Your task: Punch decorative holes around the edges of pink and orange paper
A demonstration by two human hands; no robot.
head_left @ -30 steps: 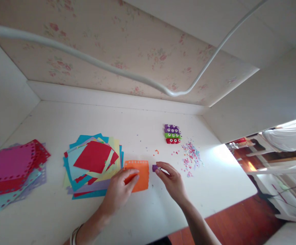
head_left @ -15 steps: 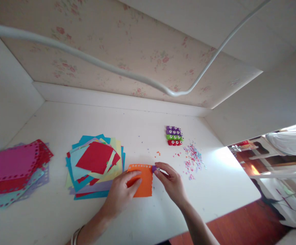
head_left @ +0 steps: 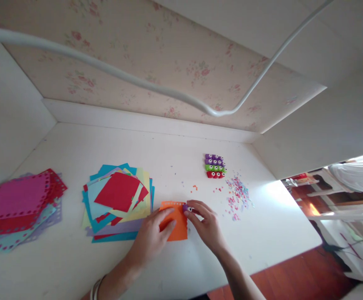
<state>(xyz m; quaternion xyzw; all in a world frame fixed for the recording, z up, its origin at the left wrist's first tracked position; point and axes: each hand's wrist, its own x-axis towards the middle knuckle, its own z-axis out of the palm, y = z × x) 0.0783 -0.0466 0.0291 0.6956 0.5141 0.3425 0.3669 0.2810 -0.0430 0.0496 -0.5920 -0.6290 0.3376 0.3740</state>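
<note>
An orange paper square [head_left: 178, 229] with a punched top edge lies on the white table [head_left: 75, 150]. My left hand [head_left: 153, 237] rests on its left part with fingers pressed flat, holding it down. My right hand [head_left: 206, 225] pinches a small purple paper punch [head_left: 185, 207] at the square's upper right corner. The punch touches the paper's edge.
A fanned stack of coloured paper squares [head_left: 119, 200] lies just left of my hands. A pile of punched sheets [head_left: 15, 208] sits at the far left. A block of small punches [head_left: 215, 166] and scattered paper bits [head_left: 238, 196] lie to the right. The table's right edge drops to a wooden floor.
My right hand brought the purple punch leftward from beside the orange square onto its upper right corner. My left hand stayed on the paper.
</note>
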